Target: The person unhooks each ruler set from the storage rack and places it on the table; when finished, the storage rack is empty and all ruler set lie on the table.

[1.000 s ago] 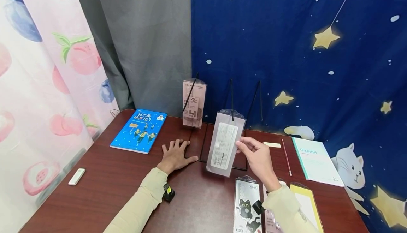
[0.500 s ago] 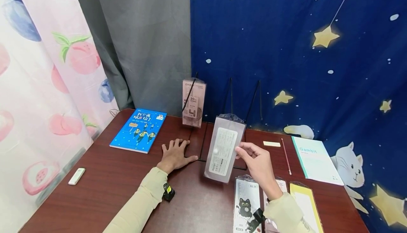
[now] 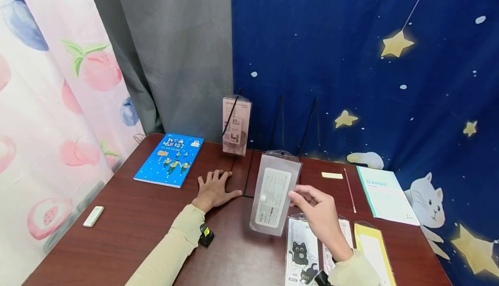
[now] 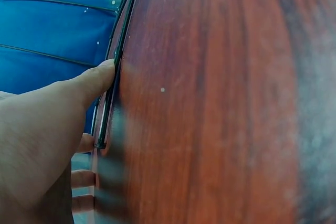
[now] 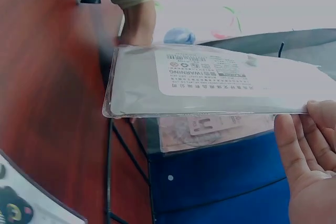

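Observation:
My right hand (image 3: pixel 320 212) pinches the right edge of a flat clear plastic packet (image 3: pixel 273 193), thumb in front. A white printed label (image 5: pixel 205 72) covers much of the side facing me. The packet hangs nearly upright, slightly tilted, above the table and in front of a black wire rack (image 3: pixel 247 177). Its top lies below the rack's middle hook (image 3: pixel 282 121). On the left hook hangs a pink packet (image 3: pixel 235 125) marked 20 cm. My left hand (image 3: pixel 213 190) rests on the table with fingers spread. Its thumb (image 4: pixel 100 80) touches the rack's base wire.
Near my right forearm lie a black-cat packet (image 3: pixel 299 251), a partly hidden pink one and a yellow-edged one (image 3: pixel 374 251). Farther right are a pencil (image 3: pixel 349 190), an eraser (image 3: pixel 332 175) and a notebook (image 3: pixel 390 195). A blue book (image 3: pixel 169 160) and a small white object (image 3: pixel 93 216) lie left.
My right hand has drawn the packet down and towards me, away from the middle hook, whose end was at the packet's top. The left hand has stayed in place.

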`<move>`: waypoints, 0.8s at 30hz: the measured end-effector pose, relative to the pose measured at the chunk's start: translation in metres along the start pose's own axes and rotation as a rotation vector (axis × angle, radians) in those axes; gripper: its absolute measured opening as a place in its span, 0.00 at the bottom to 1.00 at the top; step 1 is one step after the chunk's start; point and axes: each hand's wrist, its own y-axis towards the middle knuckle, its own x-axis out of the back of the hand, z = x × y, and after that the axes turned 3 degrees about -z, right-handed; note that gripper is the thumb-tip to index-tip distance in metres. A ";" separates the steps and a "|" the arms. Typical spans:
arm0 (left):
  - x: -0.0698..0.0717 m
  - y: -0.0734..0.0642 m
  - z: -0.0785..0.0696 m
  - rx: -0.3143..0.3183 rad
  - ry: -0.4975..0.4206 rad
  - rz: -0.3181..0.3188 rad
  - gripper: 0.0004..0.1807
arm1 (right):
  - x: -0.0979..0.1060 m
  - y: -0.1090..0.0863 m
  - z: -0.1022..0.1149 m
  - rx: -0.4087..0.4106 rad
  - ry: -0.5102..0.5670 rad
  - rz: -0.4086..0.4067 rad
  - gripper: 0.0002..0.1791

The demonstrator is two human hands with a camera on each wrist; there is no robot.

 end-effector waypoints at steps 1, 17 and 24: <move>0.000 0.000 0.000 0.000 0.001 -0.001 0.45 | 0.000 -0.003 0.000 -0.004 -0.002 -0.003 0.08; -0.006 0.005 0.004 -0.006 -0.023 0.003 0.47 | -0.008 -0.051 -0.024 -0.176 -0.033 0.037 0.07; -0.002 0.004 0.001 -0.006 -0.015 0.002 0.45 | -0.009 -0.058 -0.040 -0.278 -0.001 0.052 0.09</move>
